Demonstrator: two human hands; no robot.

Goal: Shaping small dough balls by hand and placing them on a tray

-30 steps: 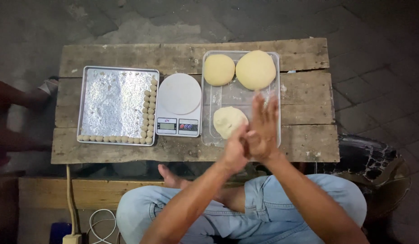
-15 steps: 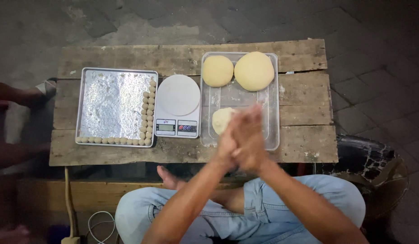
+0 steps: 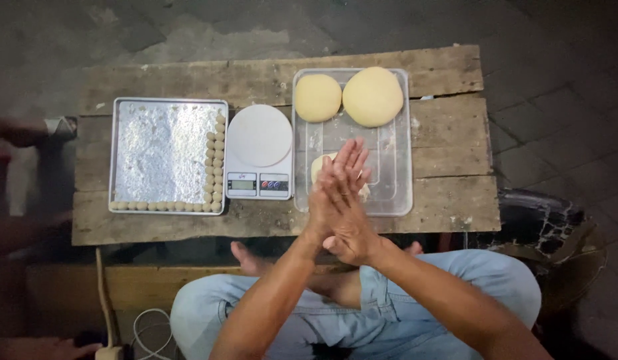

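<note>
My left hand point(image 3: 354, 160) and my right hand point(image 3: 343, 223) are pressed flat, palm against palm, above the near end of a clear plastic tray point(image 3: 395, 190). The left fingers point away from me; the right hand lies across it. Anything between the palms is hidden. Just under the hands a pale dough lump point(image 3: 317, 168) lies in the tray. A small round dough ball point(image 3: 317, 97) and a bigger one point(image 3: 373, 96) sit at the tray's far end.
A white kitchen scale point(image 3: 259, 152) stands left of the clear tray. Further left is a floured metal tray point(image 3: 162, 153) with small dough balls point(image 3: 218, 167) lining its right and near edges. All rest on a low plank table point(image 3: 449, 133). Another person's blurred arm point(image 3: 19, 130) is at far left.
My palms have slid against each other: the right hand drew back toward me while the left fingers pushed forward. Both hands shifted slightly left over the tray.
</note>
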